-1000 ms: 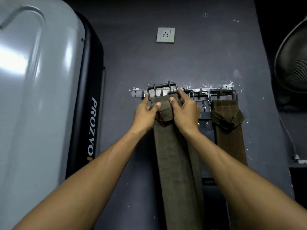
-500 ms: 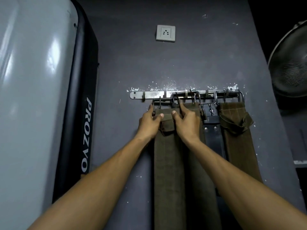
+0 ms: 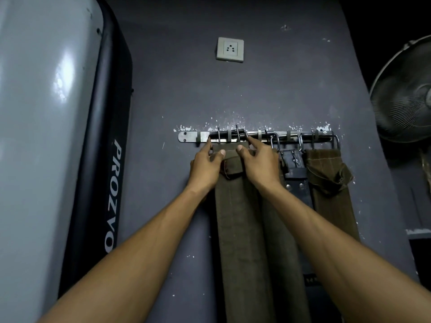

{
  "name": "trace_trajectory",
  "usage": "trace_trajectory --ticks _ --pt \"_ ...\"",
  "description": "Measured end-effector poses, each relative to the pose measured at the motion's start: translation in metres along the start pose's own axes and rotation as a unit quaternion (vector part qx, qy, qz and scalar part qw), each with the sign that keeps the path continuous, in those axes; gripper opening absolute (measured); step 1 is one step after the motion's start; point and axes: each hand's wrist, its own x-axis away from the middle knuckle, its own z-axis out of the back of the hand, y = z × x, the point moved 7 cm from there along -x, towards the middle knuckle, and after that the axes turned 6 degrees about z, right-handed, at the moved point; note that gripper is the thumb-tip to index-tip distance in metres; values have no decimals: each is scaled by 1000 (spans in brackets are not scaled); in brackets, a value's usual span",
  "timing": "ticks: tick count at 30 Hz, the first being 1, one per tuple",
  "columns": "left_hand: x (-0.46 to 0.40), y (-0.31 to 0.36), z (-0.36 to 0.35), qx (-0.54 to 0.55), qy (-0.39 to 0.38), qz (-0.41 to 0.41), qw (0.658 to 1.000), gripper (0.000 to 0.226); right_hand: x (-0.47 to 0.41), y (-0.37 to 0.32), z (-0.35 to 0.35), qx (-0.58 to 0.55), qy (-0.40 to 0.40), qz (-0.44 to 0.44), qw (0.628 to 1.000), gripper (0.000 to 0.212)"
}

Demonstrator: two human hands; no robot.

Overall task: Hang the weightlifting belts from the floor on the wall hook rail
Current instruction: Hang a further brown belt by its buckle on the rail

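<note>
Up at the hook rail [image 3: 193, 137], both arms reach out straight. The left hand [image 3: 206, 165] and right hand [image 3: 257, 163] pinch the top of the olive belt [image 3: 238, 217], thumbs on its front, its buckle [image 3: 227, 135] seemingly over the hooks. A black belt [image 3: 295, 173] and brown belt [image 3: 326, 178] hang to the right.

Wall hook rail [image 3: 191, 137] carries olive belts [image 3: 238, 229], black belt [image 3: 294, 170], brown belt [image 3: 326, 183]

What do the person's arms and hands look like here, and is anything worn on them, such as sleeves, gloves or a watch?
Both forearms are bare up to the frame's bottom edge: no sleeves show. The left hand and the right hand wear no gloves, and no watch, wristband or ring is visible. The fingernails that show are short and unpainted.
</note>
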Motion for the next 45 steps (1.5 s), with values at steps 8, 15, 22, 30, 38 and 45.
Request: trace_trajectory --ticks 8,15,22,30,38,45 --pt "103 -81 -31 44 -6 101 994 44 103 59 -15 -51 -25 -63 996 44" --pt "115 -85 -22 70 30 115 990 48 118 62 -16 -94 3 -66 993 48" --pt "169 -121 -31 150 -23 172 973 63 191 94 -24 -272 -111 -164 942 26" --pt "184 -118 -27 162 12 147 976 60 211 83 -6 -268 -90 -137 949 29" --pt "330 -206 -40 104 -14 265 959 68 352 140 13 -227 -95 -250 936 19" --pt "365 -215 -37 178 -51 265 946 61 400 130 22 -280 -135 -269 911 24"
